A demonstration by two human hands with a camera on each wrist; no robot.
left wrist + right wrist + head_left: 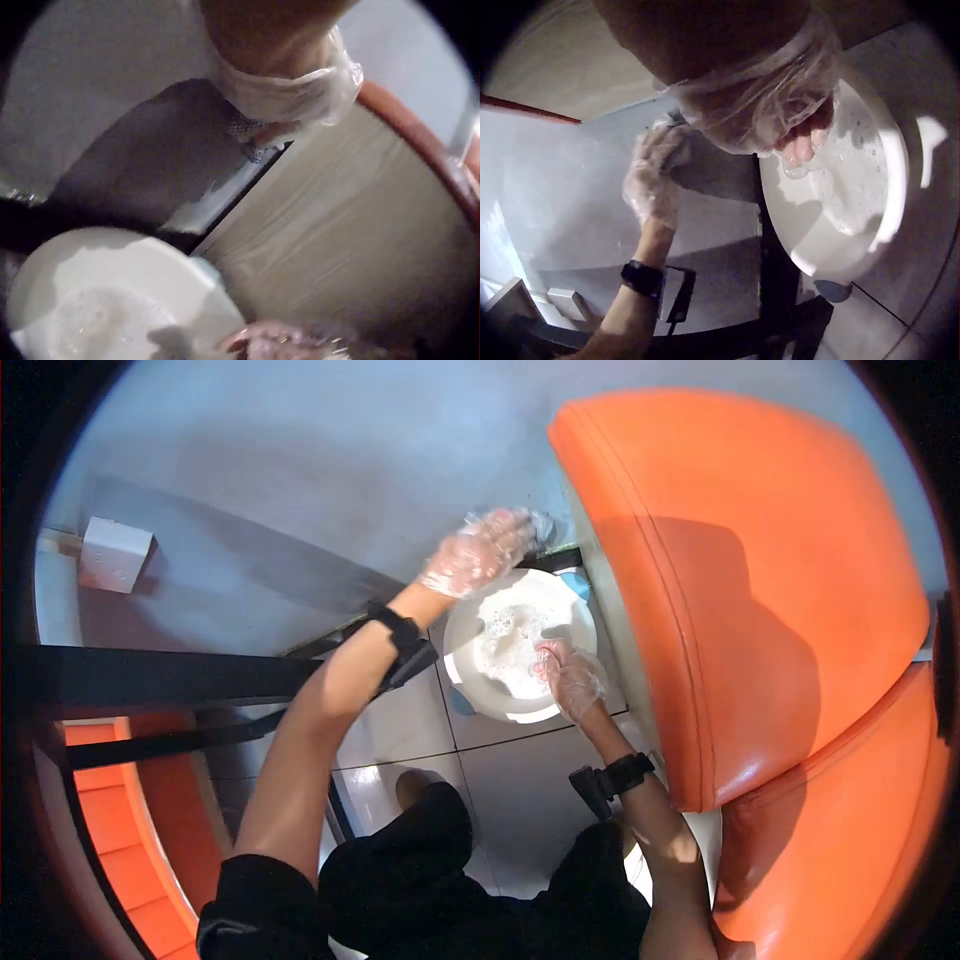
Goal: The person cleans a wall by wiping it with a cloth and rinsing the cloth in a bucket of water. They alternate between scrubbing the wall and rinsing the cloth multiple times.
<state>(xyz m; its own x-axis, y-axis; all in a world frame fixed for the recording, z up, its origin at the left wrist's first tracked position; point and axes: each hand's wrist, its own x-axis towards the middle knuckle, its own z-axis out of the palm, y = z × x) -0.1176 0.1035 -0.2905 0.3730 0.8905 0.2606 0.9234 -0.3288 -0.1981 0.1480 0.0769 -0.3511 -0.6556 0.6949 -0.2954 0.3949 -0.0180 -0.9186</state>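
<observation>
The gloved left hand [480, 550] is gripping a grey scrubbing cloth [541, 526] and pressing it to the wall [300, 480] beside the orange seat [750, 580]. The gloved right hand [568, 678] is dipping into the foamy white basin [458, 660] on the tiled floor [500, 770]. I cannot tell whether it is grasping anything.

Two hands [480, 550] [570, 678], one basin [455, 650], one grey pad [541, 526], two orange cushions [750, 580] [840, 840].

Place: an eatery's seating area is suggested.
Seating: orange padded booth seats [760, 590] are set against a grey wall [300, 460].
Floor: pale tiles [520, 780] are laid.
Cleaning: a sudsy basin [470, 635] is placed below.
</observation>
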